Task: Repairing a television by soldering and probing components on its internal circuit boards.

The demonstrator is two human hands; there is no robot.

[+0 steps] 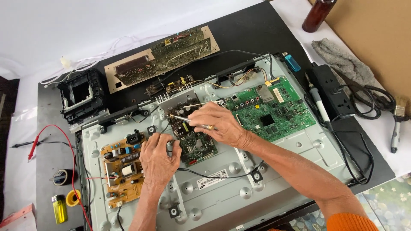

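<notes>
Both hands [159, 159] [218, 124] rest on the small circuit board [192, 139].

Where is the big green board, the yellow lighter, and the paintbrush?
green circuit board [274, 112]: head view, on the middle of its green face, near the black chip.
yellow lighter [59, 209]: head view, on its yellow body.
paintbrush [400, 112]: head view, on the metal band under the bristles.

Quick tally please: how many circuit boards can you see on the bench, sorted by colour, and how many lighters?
Green boards: 2, the large one and the small one under the hands.
Tan or brown boards: 2, the power board and the loose board at the back.
Lighters: 2, yellow and blue.
Total: 6.
</notes>
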